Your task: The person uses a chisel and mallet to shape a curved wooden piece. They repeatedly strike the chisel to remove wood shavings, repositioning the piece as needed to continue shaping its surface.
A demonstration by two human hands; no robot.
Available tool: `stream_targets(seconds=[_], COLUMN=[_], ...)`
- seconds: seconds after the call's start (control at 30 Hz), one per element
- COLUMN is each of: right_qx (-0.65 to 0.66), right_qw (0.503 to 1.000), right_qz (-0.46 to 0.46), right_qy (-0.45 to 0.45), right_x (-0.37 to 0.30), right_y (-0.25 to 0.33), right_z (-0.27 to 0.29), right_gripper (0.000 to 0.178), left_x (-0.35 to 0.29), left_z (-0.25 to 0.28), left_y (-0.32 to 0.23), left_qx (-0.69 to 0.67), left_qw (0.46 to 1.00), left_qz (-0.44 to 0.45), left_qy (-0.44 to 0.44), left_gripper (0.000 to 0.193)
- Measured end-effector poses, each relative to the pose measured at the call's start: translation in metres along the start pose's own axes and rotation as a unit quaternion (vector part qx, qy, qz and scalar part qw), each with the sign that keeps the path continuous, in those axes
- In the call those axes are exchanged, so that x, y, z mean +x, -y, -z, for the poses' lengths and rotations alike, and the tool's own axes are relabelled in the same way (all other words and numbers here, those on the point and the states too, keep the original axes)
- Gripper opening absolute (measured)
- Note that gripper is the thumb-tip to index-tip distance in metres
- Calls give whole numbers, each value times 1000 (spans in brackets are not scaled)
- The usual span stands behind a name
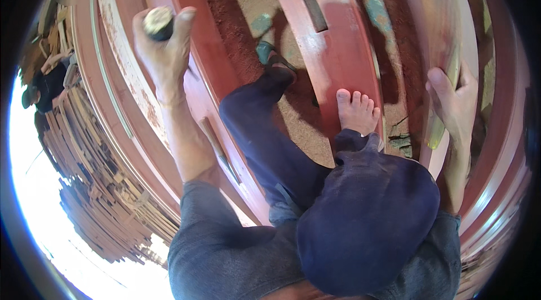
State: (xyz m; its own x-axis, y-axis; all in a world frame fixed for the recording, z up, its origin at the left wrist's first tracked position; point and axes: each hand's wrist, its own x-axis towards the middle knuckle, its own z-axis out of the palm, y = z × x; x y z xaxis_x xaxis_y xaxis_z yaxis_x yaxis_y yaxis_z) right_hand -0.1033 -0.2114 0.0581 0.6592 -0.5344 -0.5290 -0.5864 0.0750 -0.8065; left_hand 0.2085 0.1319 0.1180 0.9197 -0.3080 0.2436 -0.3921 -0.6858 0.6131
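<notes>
My left hand [163, 55] is raised at the left, its fingers wrapped round an upright tool handle [159, 21] with a pale, battered round end and a dark band. The lower part of that tool is mostly hidden by the hand. On the right, my right hand [453, 100] grips a long yellowish wooden club [442, 24], thicker at its far end and slightly blurred. Between the hands lies a reddish wooden plank [349, 58] with a rectangular slot [314, 10] cut in it. My bare foot [358, 109] rests flat on this plank.
A chisel-like tool [220, 148] lies on a reddish beam beside my left leg. More long beams [121, 74] run along the left side, others [504, 148] on the right. Beyond the left beams are stacked wood strips [96, 170]. Reddish sawdust [217, 12] covers ground beside the plank.
</notes>
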Motion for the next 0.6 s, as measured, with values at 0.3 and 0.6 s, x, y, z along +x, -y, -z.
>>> stream_targets(seconds=[0.3, 0.6], right_qx=[44, 32], right_qw=[999, 999], right_qz=[-4, -13], right_qy=[-6, 13], right_x=[19, 20], right_y=[-33, -32], right_z=[-4, -2], right_gripper=[62, 56], left_x=[28, 22], left_z=[20, 3], left_y=[195, 244], left_qx=[219, 363], left_qw=[951, 897], left_qz=[98, 181], left_qy=[196, 176], left_gripper=[60, 78])
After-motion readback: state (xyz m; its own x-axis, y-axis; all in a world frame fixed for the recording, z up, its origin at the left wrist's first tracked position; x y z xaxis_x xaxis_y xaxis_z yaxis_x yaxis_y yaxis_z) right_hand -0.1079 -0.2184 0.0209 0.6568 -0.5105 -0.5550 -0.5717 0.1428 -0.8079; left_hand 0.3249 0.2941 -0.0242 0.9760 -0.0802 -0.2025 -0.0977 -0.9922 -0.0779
